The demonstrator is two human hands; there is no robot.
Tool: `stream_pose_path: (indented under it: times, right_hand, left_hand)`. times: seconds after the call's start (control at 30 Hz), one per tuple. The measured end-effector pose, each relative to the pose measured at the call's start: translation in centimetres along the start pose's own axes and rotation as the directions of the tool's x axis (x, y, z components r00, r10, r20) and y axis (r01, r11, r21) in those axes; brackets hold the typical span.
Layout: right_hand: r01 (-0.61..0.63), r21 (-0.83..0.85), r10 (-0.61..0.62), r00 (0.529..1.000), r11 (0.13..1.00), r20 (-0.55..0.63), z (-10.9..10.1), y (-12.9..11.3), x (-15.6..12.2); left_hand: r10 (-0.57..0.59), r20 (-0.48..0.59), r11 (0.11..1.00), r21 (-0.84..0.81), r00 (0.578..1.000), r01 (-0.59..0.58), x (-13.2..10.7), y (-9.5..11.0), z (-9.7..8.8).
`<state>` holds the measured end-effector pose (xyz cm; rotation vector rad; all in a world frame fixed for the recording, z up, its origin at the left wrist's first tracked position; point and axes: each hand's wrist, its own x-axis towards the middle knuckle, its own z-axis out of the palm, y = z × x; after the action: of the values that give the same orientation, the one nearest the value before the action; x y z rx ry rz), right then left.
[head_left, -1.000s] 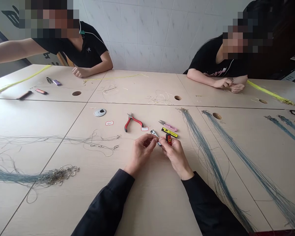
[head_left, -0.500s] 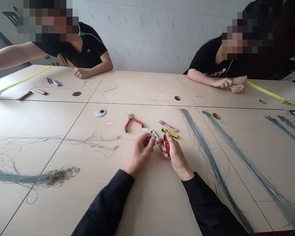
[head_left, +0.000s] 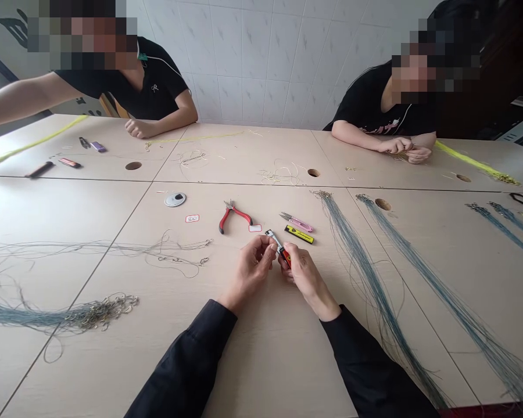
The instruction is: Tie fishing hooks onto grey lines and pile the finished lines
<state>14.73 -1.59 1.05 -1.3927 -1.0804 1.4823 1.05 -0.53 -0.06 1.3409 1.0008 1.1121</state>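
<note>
Head cam, seated person at pale wood table (head_left: 91, 200), black sleeves (head_left: 187, 360). L hand (head_left: 253, 264) half closed, fingers curled, thumb + index pinched on small silver clipper (head_left: 273, 240), exact kind unclear; its far end sticks out past fingers toward upper L. R hand (head_left: 305, 270) closed round red lighter (head_left: 286, 257), only a short red part showing, rest hidden in fingers. Both items meet between hands, centre of table, hands almost touching. Just beyond: yellow/black utility knife (head_left: 299, 234), pink-handled thread snips (head_left: 296, 222), white tag (head_left: 255, 228), red-handled pliers (head_left: 234, 216). Further L: round grey disc (head_left: 175, 199), small red-edged tag (head_left: 192, 218). Grey-blue line bundles lie R of hands (head_left: 377, 284) and (head_left: 457, 313); looser line w/ small metal hooks on L (head_left: 104, 306). Far side: co-worker L (head_left: 152, 87), one arm reaching off-frame, other hand in loose fist on table; co-worker R (head_left: 375, 110), both hands together at table edge over small item, too small to tell. Yellow cord (head_left: 196, 137) along far table.
</note>
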Motion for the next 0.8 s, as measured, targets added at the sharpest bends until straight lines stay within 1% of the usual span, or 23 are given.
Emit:
stream_pose_path:
  times: [0.13,0.23,0.33,0.4,0.5,0.57,0.8]
  right_hand:
    - [0.0,-0.007,0.0,1.0,1.0,0.012,0.0,0.0,0.0]
    - [-0.001,-0.026,0.001,1.0,1.0,-0.004,0.0,0.1,-0.1]
    - [0.068,-0.048,-0.07,0.997,0.997,-0.044,0.1,0.0,-0.2]
    - [0.137,-0.072,-0.142,0.987,0.988,-0.077,0.2,-0.1,-0.3]
    - [0.266,-0.161,-0.286,0.951,0.95,-0.117,0.1,-0.4,-0.5]
    - [0.319,-0.212,-0.349,0.929,0.924,-0.121,0.1,-0.4,-0.5]
    - [0.338,-0.255,-0.384,0.91,0.906,-0.159,0.0,-0.6,-0.7]
  left_hand:
    - [0.014,0.031,0.999,0.028,0.999,-0.015,-0.1,0.1,0.0]
    - [0.008,0.024,0.999,0.039,1.0,-0.009,-0.2,0.1,0.0]
    - [0.001,0.003,1.0,0.027,1.0,-0.001,-0.1,0.0,0.0]
    - [0.015,-0.004,0.999,0.032,1.0,-0.015,-0.1,-0.2,0.1]
    - [0.07,-0.017,0.993,0.095,0.997,-0.068,0.1,-0.6,0.1]
    - [0.096,-0.027,0.985,0.146,0.995,-0.091,0.2,-0.8,0.1]
    - [0.148,-0.053,0.953,0.274,0.988,-0.128,0.5,-1.0,0.2]
